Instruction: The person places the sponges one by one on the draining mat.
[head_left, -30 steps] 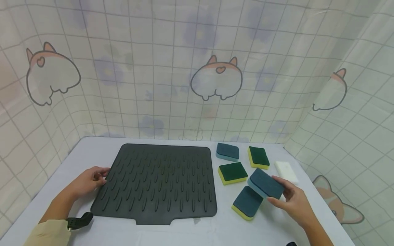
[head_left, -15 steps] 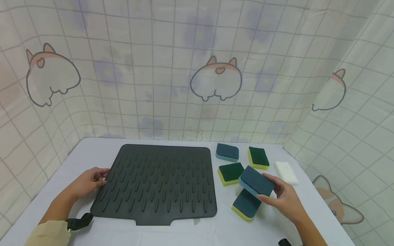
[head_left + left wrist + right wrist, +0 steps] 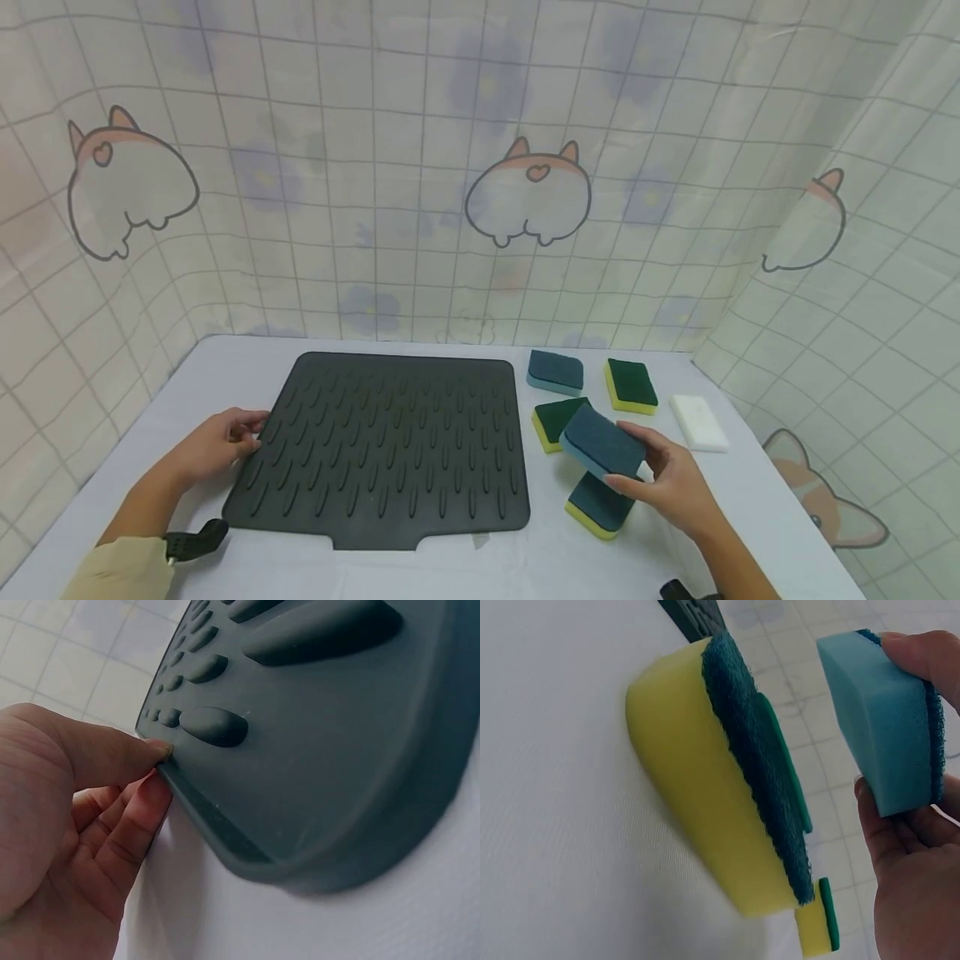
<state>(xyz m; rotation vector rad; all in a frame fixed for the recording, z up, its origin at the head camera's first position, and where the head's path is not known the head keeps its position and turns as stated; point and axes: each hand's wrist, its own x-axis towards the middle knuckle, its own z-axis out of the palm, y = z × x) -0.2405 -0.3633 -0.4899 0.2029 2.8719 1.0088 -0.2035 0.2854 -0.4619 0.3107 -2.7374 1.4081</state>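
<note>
A dark ribbed rubber mat (image 3: 382,450) lies flat on the white table (image 3: 247,358). My left hand (image 3: 225,437) pinches the mat's left rim (image 3: 187,795) between thumb and fingers. To the right, my right hand (image 3: 660,479) holds a blue sponge (image 3: 600,442) lifted off the table, its light blue side (image 3: 877,727) facing the right wrist camera. Below it lies a yellow sponge with a dark blue top (image 3: 600,504), shown close up as a yellow block (image 3: 712,810) in the right wrist view.
A green-topped yellow sponge (image 3: 555,417) lies partly behind the held one. Further back sit a blue sponge (image 3: 555,372) and another green-topped yellow sponge (image 3: 632,385). A white block (image 3: 697,422) lies at the right. Patterned curtain walls enclose the table on three sides.
My right hand has carried the blue sponge to the left, towards the mat, so it now overlaps the green-topped sponge. The left hand has stayed at the mat's rim.
</note>
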